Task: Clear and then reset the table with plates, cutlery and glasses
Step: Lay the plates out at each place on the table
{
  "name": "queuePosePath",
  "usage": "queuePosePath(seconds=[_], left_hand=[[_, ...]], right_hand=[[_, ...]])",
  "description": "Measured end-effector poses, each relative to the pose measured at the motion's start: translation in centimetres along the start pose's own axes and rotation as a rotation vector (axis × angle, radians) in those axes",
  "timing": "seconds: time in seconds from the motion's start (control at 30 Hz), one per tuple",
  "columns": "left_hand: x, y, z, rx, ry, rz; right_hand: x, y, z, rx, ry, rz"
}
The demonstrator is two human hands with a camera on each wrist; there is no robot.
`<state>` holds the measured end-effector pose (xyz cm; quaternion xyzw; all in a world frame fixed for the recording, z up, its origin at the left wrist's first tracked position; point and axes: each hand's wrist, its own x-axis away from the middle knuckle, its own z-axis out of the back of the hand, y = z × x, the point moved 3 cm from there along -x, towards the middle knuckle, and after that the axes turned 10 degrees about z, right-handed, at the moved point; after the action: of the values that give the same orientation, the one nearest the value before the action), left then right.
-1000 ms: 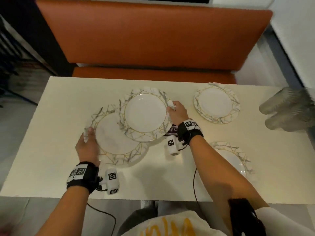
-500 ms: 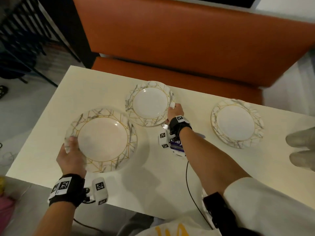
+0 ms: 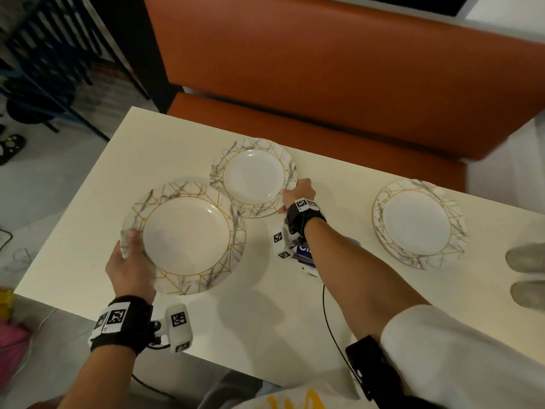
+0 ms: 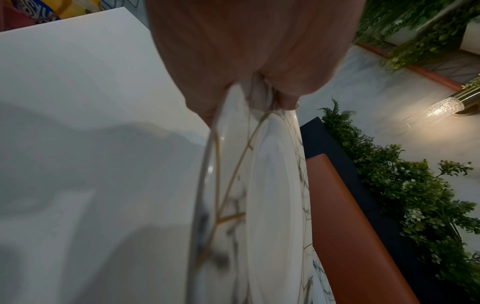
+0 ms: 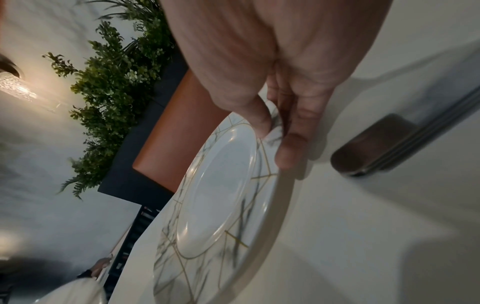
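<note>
Marbled large plate (image 3: 185,236) pinched by left hand (image 3: 129,268); right hand (image 3: 298,191) pinches smaller plate (image 3: 253,175) rim.

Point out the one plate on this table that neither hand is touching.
The plate at the right. It lies alone on the table, while the left hand holds the near-left plate and the right hand pinches the far middle plate.

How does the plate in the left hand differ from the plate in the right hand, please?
The left hand grips the near plate at the table's front-left; the right hand pinches the far plate by the bench side. The near plate looks bigger. Both share marble-and-gold rims.
</note>
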<state>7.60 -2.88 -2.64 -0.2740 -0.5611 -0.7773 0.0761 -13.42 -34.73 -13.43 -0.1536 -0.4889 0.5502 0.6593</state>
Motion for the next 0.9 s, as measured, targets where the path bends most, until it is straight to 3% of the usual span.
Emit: queuePosePath(seconds=[0.23,0.3,0.4,0.47,0.6,0.7,0.77,0.9], left_hand=[[0.0,-0.1,0.3,0.026,-0.005,0.016],[0.2,0.0,0.2,0.026,0.006,0.011],[0.2,-0.2,0.1,0.031,-0.001,0.027],[0.1,-0.5,0.1,0.027,-0.025,0.040],[-0.8,-2.1,0.2,0.036,-0.103,0.111],[-2.2,-3.7,0.4,0.012,-0.154,0.180],[-3.0,-4.5,1.0,-0.095,-0.186,0.132],[-4.4,-5.6,2.8,-0.587,-0.238,-0.052]], right_hand=[[0.6,-1.5,-0.5,0.024,-0.052,0.025],[1.3,-2.1,0.0,0.063,0.003,0.043],[4.1,-2.9,0.7,0.144,0.112,0.237],[7.2,-2.9,0.0,0.061,0.043,0.348],[12.9,-1.5,-2.8,0.050,-0.259,0.434],[15.4,1.0,-3.8,0.089,-0.302,0.397],[16.8,3.5,-4.4,0.077,-0.265,0.318],[19.9,7.5,-5.5,0.020,-0.170,0.226]])
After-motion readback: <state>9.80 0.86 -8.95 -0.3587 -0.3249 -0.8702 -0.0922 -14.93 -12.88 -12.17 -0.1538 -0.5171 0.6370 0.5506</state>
